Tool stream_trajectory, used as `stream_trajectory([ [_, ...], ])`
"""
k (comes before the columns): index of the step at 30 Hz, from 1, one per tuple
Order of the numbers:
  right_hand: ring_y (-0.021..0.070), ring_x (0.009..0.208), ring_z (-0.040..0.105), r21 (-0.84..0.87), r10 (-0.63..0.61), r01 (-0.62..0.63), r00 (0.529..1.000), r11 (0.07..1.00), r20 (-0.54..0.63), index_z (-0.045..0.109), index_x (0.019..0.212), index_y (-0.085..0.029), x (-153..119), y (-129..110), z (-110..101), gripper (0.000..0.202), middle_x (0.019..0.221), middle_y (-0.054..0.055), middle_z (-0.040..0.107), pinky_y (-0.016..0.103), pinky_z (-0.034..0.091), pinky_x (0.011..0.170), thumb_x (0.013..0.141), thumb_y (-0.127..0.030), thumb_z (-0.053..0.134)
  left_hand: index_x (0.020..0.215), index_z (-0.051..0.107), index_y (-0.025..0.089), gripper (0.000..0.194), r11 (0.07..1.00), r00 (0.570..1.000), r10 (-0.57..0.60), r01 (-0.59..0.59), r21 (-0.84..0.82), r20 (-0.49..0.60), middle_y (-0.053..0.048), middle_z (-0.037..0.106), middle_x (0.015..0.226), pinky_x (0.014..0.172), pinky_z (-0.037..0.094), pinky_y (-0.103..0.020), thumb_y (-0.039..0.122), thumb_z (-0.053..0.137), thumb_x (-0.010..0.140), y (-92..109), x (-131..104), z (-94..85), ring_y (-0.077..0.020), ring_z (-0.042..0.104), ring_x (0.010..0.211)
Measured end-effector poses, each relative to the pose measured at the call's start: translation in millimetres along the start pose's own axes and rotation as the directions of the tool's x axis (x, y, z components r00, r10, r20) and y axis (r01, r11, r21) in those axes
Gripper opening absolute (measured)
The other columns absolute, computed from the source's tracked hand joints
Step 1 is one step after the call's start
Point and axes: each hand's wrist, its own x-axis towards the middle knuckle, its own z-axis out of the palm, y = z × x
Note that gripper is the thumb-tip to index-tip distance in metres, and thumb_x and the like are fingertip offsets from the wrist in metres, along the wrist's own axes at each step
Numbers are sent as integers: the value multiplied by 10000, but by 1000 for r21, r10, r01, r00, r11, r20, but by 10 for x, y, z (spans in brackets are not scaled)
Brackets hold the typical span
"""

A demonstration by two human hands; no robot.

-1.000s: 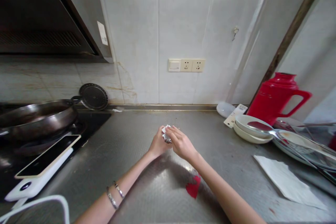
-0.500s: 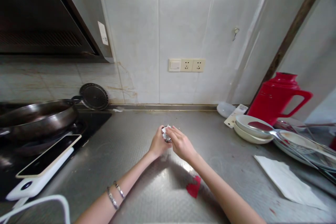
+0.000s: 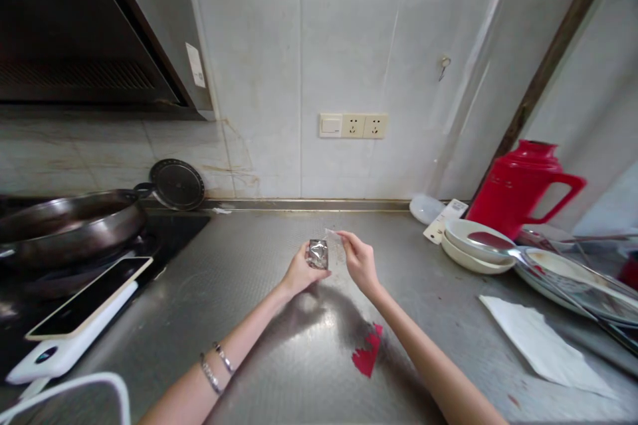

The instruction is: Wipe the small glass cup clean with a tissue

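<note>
My left hand (image 3: 300, 273) is closed around a small square block (image 3: 318, 254) with a dark, shiny silvery face, held above the steel counter. Just to its right, my right hand (image 3: 359, 260) pinches a thin, clear-looking scrap (image 3: 331, 237) between thumb and fingers. The scrap's edge comes near the block's top right corner; whether they touch I cannot tell. A torn red piece (image 3: 367, 350) lies on the counter (image 3: 279, 385), below my right hand and beside my right forearm.
On the left are a pan (image 3: 74, 222) on the black stove and a phone (image 3: 90, 299) on a white device. To the right stand stacked bowls (image 3: 473, 249), a red thermos jug (image 3: 521, 189), plates with utensils, and a white paper sheet (image 3: 543, 345).
My right hand has come away from the block to the right, now with the thin scrap in its fingers. The block's shiny face is uncovered. The view has shifted slightly.
</note>
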Motion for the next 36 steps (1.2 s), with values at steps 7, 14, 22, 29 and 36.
stream_trajectory([
  [7, 166, 769, 676, 64, -63, 53, 984, 997, 169, 671, 1043, -183, -50, 14, 61, 293, 933, 54, 729, 244, 502, 682, 913, -269, 422, 1091, 526, 147, 676, 997, 999, 44, -45, 55, 5, -15, 658, 811, 650, 501, -250, 184, 828, 487, -56, -2, -4, -151, 632, 717],
  [14, 170, 694, 665, 82, -62, 49, 983, 995, 173, 691, 1011, -196, -62, -124, 21, 293, 841, 39, 731, 253, 501, 642, 912, -274, 426, 1086, 485, 148, 636, 998, 1000, 9, -9, 55, -3, 20, 614, 720, 446, 446, -197, 242, 793, 537, -22, 4, -14, -102, 572, 525],
  [22, 177, 708, 666, 48, 30, -28, 999, 998, -42, 685, 984, -169, 76, -37, -90, 310, 822, 51, 724, 252, 524, 629, 918, -346, 439, 1003, 468, 159, 522, 994, 997, -34, 27, 103, 67, 32, 593, 705, 347, 419, -202, 319, 754, 597, 26, -66, 5, -92, 539, 399],
  [29, 199, 889, 694, 83, -108, 93, 973, 992, 205, 685, 1036, -213, 10, -5, -9, 256, 980, 50, 729, 295, 560, 759, 912, -294, 476, 993, 504, 151, 479, 981, 994, -18, -4, 192, 111, 45, 581, 637, 398, 429, -204, 310, 744, 610, 70, -134, 46, -102, 549, 416],
  [36, 192, 1082, 622, 114, -267, 247, 939, 962, 216, 654, 1103, -250, -49, 2, 60, 277, 1104, 26, 690, 414, 456, 1014, 919, -201, 453, 1033, 562, 162, 491, 963, 1000, 24, -26, 270, 9, 21, 632, 675, 425, 435, -198, 337, 744, 611, 78, -86, 38, -99, 551, 442],
])
